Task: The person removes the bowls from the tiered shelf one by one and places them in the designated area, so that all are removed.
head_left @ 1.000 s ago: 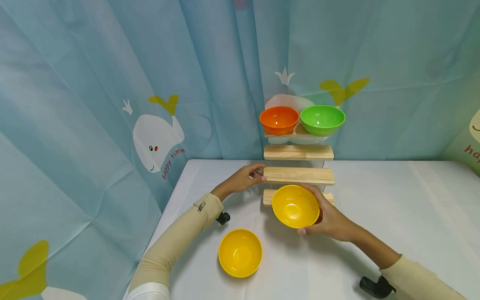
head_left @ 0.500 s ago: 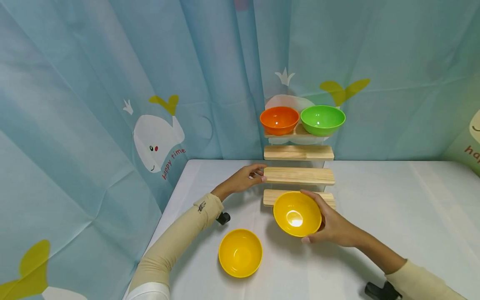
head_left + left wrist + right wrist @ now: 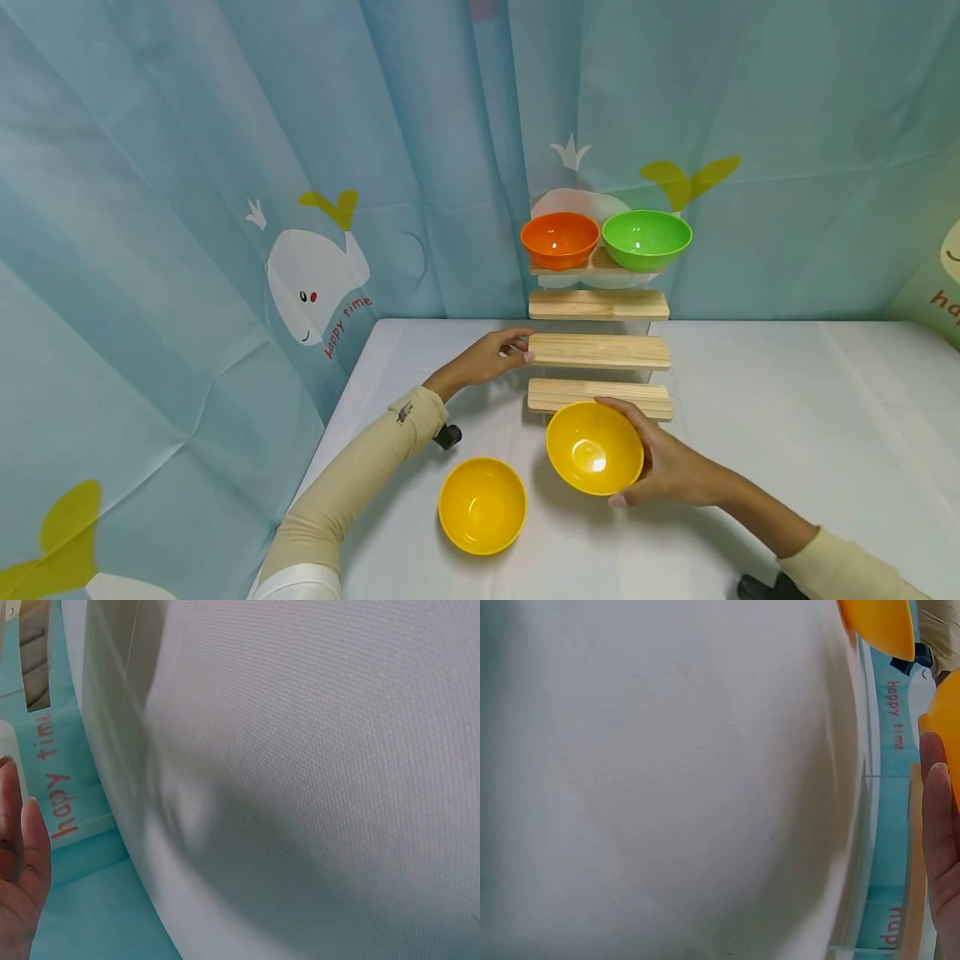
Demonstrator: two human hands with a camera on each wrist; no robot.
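Note:
My right hand (image 3: 671,467) grips a yellow bowl (image 3: 592,450) by its right side, thumb at the near edge and fingers round the far side. The bowl is tilted toward me, just in front of the lowest board of a stepped wooden shelf (image 3: 600,352). At the shelf's left side, my left hand (image 3: 487,357) pinches the end of a middle board between thumb and fingers. A second yellow bowl (image 3: 482,507) stands upright on the table, left of the held one. In the right wrist view, fingers (image 3: 939,817) lie along the held bowl's wall.
On the top board sit an orange bowl (image 3: 560,242) and, right beside it, a green bowl (image 3: 647,242). A blue curtain (image 3: 450,167) with printed whales hangs behind and to the left of the white table (image 3: 787,433).
My right hand has drawn the yellow bowl toward me, off from in front of the lowest board, which now shows more fully. The left hand stays at the shelf.

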